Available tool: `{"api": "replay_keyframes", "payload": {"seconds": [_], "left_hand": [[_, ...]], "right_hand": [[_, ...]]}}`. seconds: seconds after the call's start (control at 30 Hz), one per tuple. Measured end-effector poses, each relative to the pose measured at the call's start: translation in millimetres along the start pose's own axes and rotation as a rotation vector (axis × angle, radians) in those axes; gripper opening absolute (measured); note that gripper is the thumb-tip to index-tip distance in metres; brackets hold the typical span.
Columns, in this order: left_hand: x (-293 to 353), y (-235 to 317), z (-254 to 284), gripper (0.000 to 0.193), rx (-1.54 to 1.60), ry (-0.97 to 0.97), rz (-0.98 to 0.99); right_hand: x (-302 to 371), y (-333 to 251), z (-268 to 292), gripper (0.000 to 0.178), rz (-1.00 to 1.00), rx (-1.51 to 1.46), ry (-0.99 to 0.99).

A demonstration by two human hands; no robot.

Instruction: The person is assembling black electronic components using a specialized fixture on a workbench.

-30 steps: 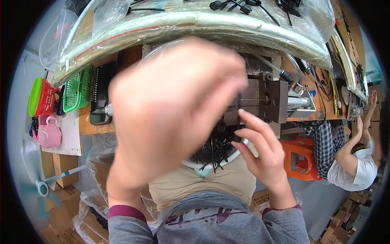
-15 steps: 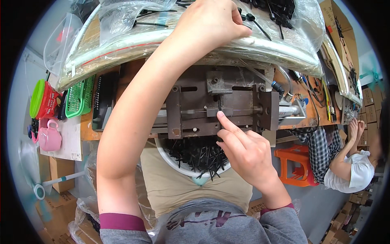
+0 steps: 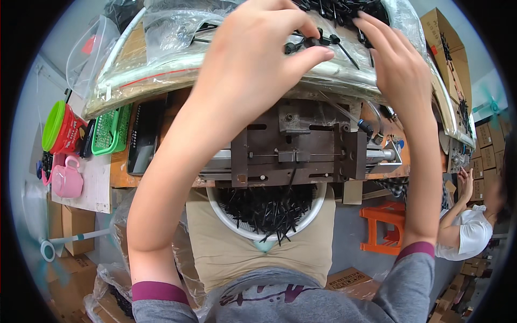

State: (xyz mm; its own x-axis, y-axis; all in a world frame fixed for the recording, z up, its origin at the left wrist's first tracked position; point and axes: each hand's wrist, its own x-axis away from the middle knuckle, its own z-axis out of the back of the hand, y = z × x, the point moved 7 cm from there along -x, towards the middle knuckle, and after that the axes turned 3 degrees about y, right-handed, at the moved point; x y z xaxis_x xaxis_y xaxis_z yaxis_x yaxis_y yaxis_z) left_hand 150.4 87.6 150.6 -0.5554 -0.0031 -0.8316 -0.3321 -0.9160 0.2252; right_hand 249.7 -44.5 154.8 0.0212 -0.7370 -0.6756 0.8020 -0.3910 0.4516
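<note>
My left hand (image 3: 264, 51) is over the plastic-covered tray (image 3: 215, 75), thumb and forefinger closed around a small black plastic piece (image 3: 312, 42). Beside it lies another black piece (image 3: 344, 51) with a thin stem and thicker head. My right hand (image 3: 399, 64) is at the right of the tray, fingers stretched toward a heap of black pieces (image 3: 339, 12); nothing shows in its grasp. Nearer me stands a dark metal fixture (image 3: 318, 137) with a small central block (image 3: 293, 156). A thin black piece (image 3: 292, 176) shows just below that block, above a white basket (image 3: 215, 207) of similar stemmed pieces.
Air tubing and a cylinder (image 3: 382, 155) adjoin the fixture's right side. At left are a green basket (image 3: 110, 132), a red tub (image 3: 69, 132) and a pink cup (image 3: 67, 177). An orange stool (image 3: 371, 231) and a seated person (image 3: 466, 234) are at right.
My right hand has left the fixture's block and risen to the tray's right side. My left hand's fingers have parted somewhat around the black piece. A thin black piece now shows below the block.
</note>
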Motion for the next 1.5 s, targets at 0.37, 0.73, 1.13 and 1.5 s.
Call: {"api": "replay_keyframes", "payload": {"seconds": [0.37, 0.73, 1.13, 1.5], "left_hand": [[99, 68, 15, 0.036, 0.252, -0.176, 0.169], [161, 83, -23, 0.033, 0.105, -0.211, 0.270], [158, 80, -42, 0.025, -0.063, -0.315, 0.233], [139, 79, -27, 0.030, 0.017, -0.318, 0.300]], "right_hand": [[-63, -18, -108, 0.039, 0.234, -0.444, -0.643], [-28, -5, -93, 0.029, 0.187, -0.215, -0.477], [-16, 19, -76, 0.022, 0.150, -0.360, -0.389], [-16, 79, -74, 0.019, -0.825, -0.905, -0.376]]}}
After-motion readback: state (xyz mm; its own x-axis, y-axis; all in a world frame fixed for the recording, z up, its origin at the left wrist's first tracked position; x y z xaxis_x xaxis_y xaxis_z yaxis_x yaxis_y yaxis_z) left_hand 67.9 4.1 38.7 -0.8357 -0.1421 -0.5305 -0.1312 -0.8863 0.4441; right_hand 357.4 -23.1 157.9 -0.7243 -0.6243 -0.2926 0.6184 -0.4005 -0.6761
